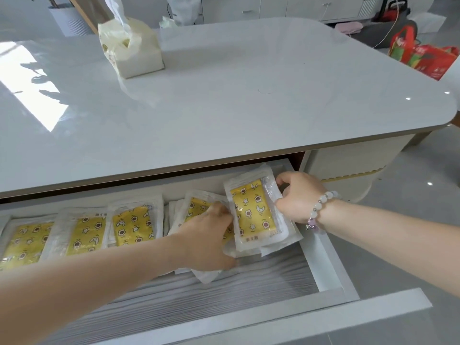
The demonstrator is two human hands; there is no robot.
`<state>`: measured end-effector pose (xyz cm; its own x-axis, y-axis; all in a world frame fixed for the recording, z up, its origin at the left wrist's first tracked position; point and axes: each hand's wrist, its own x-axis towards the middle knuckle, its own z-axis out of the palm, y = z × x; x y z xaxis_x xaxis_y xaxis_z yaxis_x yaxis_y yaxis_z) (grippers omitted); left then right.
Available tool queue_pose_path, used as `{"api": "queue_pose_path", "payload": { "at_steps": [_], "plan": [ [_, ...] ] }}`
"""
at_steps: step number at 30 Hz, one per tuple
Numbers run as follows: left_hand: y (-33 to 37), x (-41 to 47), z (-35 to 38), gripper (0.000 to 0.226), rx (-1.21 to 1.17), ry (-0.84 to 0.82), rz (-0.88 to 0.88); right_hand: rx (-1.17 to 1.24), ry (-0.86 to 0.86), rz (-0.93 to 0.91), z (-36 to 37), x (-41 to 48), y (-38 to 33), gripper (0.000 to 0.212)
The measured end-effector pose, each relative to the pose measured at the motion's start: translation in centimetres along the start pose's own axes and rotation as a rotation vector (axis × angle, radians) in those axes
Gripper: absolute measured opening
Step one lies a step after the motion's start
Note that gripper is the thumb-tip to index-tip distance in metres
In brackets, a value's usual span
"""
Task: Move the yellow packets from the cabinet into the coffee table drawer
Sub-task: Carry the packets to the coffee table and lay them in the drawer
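At the right end of the drawer (331, 265), our left hand (207, 236) and right hand (300, 199) pinch the yellow packets (251, 210) by their sides; we think they are light, bendy and slippery; edges hold best.

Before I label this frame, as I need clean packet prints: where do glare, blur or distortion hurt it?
Head view: a bright sun patch burns out the coffee table top at left; the wide lens bows the table's edge; the yellow packets in the drawer read clearly, with slight sheen on the packet between the left hand and right hand.
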<state>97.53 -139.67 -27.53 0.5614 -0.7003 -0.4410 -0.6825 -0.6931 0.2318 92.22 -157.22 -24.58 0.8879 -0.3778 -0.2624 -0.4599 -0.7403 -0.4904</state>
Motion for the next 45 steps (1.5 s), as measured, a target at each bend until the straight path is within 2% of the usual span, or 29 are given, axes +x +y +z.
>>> {"api": "queue_pose_path", "payload": {
  "at_steps": [3,6,10,15,18,22,26,30,34,37,39,40,43,45],
  "plan": [
    [0.4,0.3,0.9,0.071,0.276,0.034,0.066,0.01,-0.022,-0.001,-0.3,-0.2,0.2,0.022],
    [0.5,0.8,0.8,0.051,0.539,0.12,0.083,0.022,-0.003,0.0,-1.0,-0.2,0.4,0.02],
    [-0.2,1.0,0.3,0.039,0.647,0.196,0.001,0.127,-0.017,0.03,-1.6,0.7,0.8,0.028],
    [-1.1,1.5,-0.6,0.047,0.606,0.311,-0.097,0.295,-0.106,0.082,-0.1,1.1,0.3,0.041],
    [-2.4,1.5,-0.6,0.048,0.524,0.344,-0.093,0.35,-0.181,0.132,1.3,1.4,-0.2,0.04],
    [-3.3,0.9,-0.6,0.036,0.363,0.365,-0.087,0.326,-0.195,0.165,3.4,1.9,-0.2,0.038],
    [-3.5,0.4,-0.2,0.032,0.238,0.476,-0.091,0.258,-0.16,0.195,4.2,2.3,-0.2,0.039],
    [-3.1,-0.4,0.0,0.046,0.196,0.481,-0.058,0.141,-0.158,0.188,4.1,2.3,-0.4,0.041],
    [-2.2,-1.3,0.6,0.084,0.383,0.366,0.062,-0.104,-0.111,0.159,4.2,1.5,-1.4,0.026],
    [-1.7,-0.8,0.5,0.091,0.463,0.3,0.073,-0.187,-0.101,0.105,3.3,1.0,-2.1,0.02],
    [-1.5,-0.9,-0.1,0.092,0.414,0.275,0.036,-0.224,-0.06,-0.029,2.4,0.3,-1.8,0.035],
    [-1.5,-1.1,-0.4,0.093,0.39,0.267,0.014,-0.286,-0.044,-0.142,2.1,-0.2,-1.5,0.053],
    [-2.3,-2.4,-0.9,0.106,0.407,0.212,-0.05,-0.634,-0.092,-0.565,2.0,-1.1,-0.8,0.107],
    [-3.2,-3.2,-0.8,0.113,0.431,0.13,-0.089,-0.817,-0.159,-0.703,2.5,-0.4,-0.7,0.119]
  ]
}}
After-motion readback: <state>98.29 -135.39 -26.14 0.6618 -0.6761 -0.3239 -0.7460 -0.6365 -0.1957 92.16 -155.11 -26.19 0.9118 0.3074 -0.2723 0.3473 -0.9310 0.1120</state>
